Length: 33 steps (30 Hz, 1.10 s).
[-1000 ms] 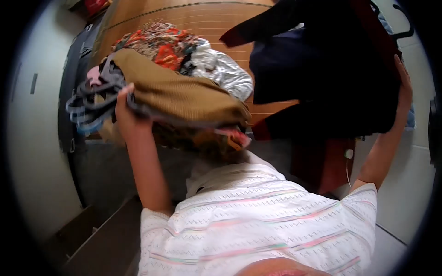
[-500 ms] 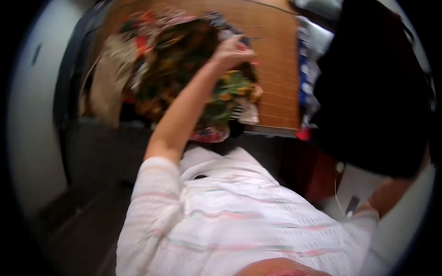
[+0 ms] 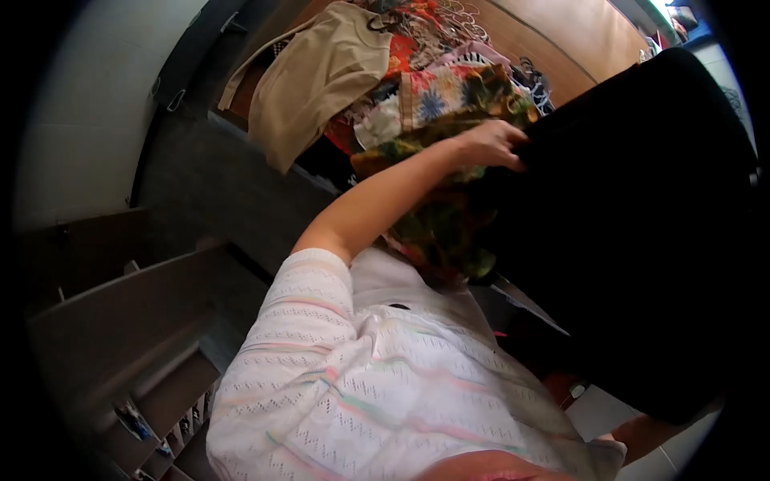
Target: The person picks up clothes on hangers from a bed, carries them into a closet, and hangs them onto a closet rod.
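Left hand (image 3: 491, 146) pinched edge of black cloth (image 3: 626, 216), there it hung, wide across person's right, beside clothes heap (image 3: 431, 103)! Right hand hidden, only forearm (image 3: 644, 435) showing; grip impossible to tell. Step looked like holding cloth spread; next move seemed to call for firm hold.

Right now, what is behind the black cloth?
Parts of the wooden surface and green-brown patterned cloth show past the black cloth. The right forearm shows below it; the right hand and anything fully covered cannot be seen.
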Each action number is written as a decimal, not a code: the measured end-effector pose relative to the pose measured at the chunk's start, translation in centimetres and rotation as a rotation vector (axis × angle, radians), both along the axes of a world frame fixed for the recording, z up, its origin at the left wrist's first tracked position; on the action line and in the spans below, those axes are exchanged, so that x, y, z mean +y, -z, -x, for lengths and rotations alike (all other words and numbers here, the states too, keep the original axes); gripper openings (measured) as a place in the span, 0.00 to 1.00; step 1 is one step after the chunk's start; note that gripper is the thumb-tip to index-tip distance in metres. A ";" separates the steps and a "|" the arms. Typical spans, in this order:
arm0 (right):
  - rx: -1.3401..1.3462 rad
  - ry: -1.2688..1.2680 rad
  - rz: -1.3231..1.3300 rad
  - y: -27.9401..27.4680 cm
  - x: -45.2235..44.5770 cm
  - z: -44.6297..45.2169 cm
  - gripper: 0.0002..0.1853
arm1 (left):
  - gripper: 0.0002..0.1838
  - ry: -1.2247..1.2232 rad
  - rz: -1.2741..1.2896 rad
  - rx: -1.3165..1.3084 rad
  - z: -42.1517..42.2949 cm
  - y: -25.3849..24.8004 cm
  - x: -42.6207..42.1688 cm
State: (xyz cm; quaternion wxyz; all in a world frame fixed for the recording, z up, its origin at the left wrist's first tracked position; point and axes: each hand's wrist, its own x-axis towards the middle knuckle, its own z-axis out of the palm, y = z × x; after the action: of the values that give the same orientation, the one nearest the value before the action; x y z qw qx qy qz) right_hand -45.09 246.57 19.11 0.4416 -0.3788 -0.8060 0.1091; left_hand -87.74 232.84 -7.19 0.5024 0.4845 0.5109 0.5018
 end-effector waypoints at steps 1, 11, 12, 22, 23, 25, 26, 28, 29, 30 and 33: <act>0.020 0.018 0.027 0.4 -0.6 1.6 0.20 | 0.22 -0.061 0.125 0.050 3.7 0.5 -1.5; 0.055 0.261 0.257 2.1 -4.9 12.8 0.20 | 0.15 -0.904 0.518 0.687 34.1 15.0 -2.0; 0.050 0.287 0.267 2.0 -5.4 13.2 0.20 | 0.15 -0.902 0.600 0.718 35.0 15.3 -1.3; 0.059 0.347 0.338 1.7 -7.9 15.7 0.19 | 0.17 -0.869 0.901 0.703 36.3 16.4 1.0; 0.058 0.343 0.343 1.5 -8.1 15.9 0.19 | 0.16 -0.885 0.845 0.665 36.7 16.2 0.5; 0.069 0.336 0.343 1.5 -8.6 15.7 0.19 | 0.15 -0.961 0.657 0.560 37.2 15.9 -1.1; 0.072 0.324 0.346 1.2 -9.1 15.6 0.19 | 0.12 -1.045 0.349 0.165 37.6 16.2 -3.1; 0.095 0.299 0.353 1.5 -9.4 15.4 0.19 | 0.08 -1.055 0.231 -0.271 37.8 10.1 -8.2; 0.111 0.278 0.354 1.7 -9.5 15.3 0.19 | 0.09 -0.992 0.129 -0.415 39.3 9.6 -11.8; 0.122 0.254 0.359 1.9 -9.3 15.2 0.19 | 0.09 -1.089 0.094 -0.426 37.6 4.2 -14.5; 0.172 0.160 0.363 2.4 -9.0 14.7 0.19 | 0.12 -1.200 -0.007 -0.320 36.5 -2.9 -23.9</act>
State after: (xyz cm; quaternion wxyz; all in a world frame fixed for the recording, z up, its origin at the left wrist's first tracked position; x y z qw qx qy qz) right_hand -59.80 237.61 16.68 0.4404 -0.5040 -0.7000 0.2491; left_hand -124.19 208.93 -4.34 0.2014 0.0330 0.6110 0.7649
